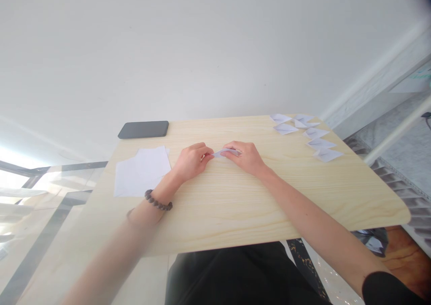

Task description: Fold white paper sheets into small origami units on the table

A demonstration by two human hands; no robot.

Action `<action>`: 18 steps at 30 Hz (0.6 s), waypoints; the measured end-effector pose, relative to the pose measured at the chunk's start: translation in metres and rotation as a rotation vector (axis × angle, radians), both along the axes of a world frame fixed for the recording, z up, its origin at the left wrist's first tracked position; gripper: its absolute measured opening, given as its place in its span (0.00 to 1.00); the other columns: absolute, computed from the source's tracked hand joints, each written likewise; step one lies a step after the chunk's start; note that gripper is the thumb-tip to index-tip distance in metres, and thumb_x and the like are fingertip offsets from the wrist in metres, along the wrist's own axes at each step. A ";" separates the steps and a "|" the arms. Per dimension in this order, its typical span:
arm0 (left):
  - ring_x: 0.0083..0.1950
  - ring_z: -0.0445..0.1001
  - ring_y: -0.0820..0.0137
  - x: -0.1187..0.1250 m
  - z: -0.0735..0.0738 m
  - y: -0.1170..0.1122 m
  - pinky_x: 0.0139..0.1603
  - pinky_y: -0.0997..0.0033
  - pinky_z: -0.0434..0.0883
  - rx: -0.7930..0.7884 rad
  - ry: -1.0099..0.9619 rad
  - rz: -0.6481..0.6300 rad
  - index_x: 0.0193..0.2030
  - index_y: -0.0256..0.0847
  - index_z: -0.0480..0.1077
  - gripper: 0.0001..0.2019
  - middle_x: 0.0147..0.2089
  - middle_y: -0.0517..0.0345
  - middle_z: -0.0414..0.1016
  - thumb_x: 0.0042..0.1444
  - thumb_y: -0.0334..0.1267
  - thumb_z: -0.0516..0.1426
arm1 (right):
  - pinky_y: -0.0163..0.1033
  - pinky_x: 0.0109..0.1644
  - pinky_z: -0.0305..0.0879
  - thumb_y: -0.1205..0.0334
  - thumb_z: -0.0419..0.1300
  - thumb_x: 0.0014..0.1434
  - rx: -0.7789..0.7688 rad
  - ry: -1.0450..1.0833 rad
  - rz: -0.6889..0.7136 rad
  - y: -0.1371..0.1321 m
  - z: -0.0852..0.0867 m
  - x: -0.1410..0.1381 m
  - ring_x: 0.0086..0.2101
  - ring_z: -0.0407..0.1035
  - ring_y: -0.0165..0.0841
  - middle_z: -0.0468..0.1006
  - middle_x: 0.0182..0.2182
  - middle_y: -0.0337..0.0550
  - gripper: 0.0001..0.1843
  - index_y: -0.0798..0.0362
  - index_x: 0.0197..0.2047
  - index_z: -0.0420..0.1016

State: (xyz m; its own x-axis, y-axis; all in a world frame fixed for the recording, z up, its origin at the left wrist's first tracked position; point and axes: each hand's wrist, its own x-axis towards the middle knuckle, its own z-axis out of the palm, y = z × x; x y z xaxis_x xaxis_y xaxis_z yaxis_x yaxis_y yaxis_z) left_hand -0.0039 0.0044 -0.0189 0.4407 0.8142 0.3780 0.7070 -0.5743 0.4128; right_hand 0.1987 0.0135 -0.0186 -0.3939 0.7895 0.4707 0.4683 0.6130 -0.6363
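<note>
Between my two hands, over the middle of the table, is a small folded piece of white paper (pixel 220 152). My left hand (pixel 194 161) pinches its left tip between thumb and fingers. With thumb below and fingers above, my right hand (pixel 245 156) grips the paper's right part and hides some of it. Flat white sheets of paper (pixel 144 170) lie left of my left hand, overlapping unevenly. Several folded white paper pieces (pixel 325 144), pointed at the ends, rest at the table's far right.
The light wood table (pixel 229 210) stands against a white wall (pixel 202 49). A dark grey phone-like slab (pixel 144 129) lies at its back left. Below the right edge, a black plastic bag (pixel 373 238) is partly visible.
</note>
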 end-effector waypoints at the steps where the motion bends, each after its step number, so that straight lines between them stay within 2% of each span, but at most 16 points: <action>1: 0.30 0.67 0.72 0.001 0.000 0.000 0.32 0.73 0.62 0.001 0.013 0.012 0.35 0.41 0.72 0.09 0.31 0.57 0.70 0.56 0.39 0.51 | 0.33 0.36 0.61 0.58 0.57 0.55 -0.008 0.001 -0.004 0.000 0.000 0.000 0.31 0.69 0.29 0.78 0.31 0.37 0.08 0.51 0.33 0.74; 5: 0.30 0.67 0.72 0.000 0.000 0.000 0.33 0.73 0.62 -0.064 0.001 0.049 0.35 0.42 0.72 0.09 0.32 0.59 0.72 0.56 0.40 0.52 | 0.33 0.37 0.60 0.57 0.57 0.55 -0.024 0.008 -0.015 0.001 -0.001 0.000 0.31 0.69 0.29 0.78 0.31 0.38 0.09 0.52 0.33 0.75; 10: 0.29 0.66 0.74 -0.001 0.003 -0.005 0.31 0.75 0.61 -0.151 -0.051 -0.010 0.34 0.40 0.73 0.12 0.31 0.58 0.73 0.57 0.40 0.50 | 0.33 0.36 0.61 0.55 0.56 0.55 -0.067 0.049 -0.028 0.000 0.000 0.001 0.32 0.70 0.30 0.77 0.32 0.40 0.11 0.53 0.34 0.74; 14: 0.23 0.61 0.77 0.002 0.007 -0.007 0.28 0.76 0.59 -0.243 -0.117 0.064 0.26 0.38 0.73 0.14 0.24 0.61 0.72 0.55 0.41 0.51 | 0.33 0.34 0.61 0.54 0.57 0.54 -0.115 0.047 -0.054 0.000 0.000 -0.001 0.32 0.69 0.31 0.77 0.32 0.39 0.12 0.53 0.35 0.74; 18: 0.19 0.54 0.78 0.001 0.011 -0.007 0.23 0.76 0.54 -0.373 -0.161 0.118 0.26 0.37 0.74 0.17 0.17 0.64 0.63 0.54 0.46 0.51 | 0.35 0.39 0.63 0.52 0.61 0.50 -0.235 0.107 -0.055 0.002 -0.001 0.001 0.36 0.70 0.33 0.77 0.39 0.42 0.17 0.53 0.41 0.73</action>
State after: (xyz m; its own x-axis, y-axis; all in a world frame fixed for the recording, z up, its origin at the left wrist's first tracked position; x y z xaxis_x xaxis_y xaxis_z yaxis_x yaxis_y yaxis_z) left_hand -0.0027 -0.0025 -0.0083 0.2955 0.9496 0.1046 0.6686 -0.2838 0.6873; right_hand 0.1994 0.0154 -0.0196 -0.3049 0.9009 0.3088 0.4189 0.4180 -0.8061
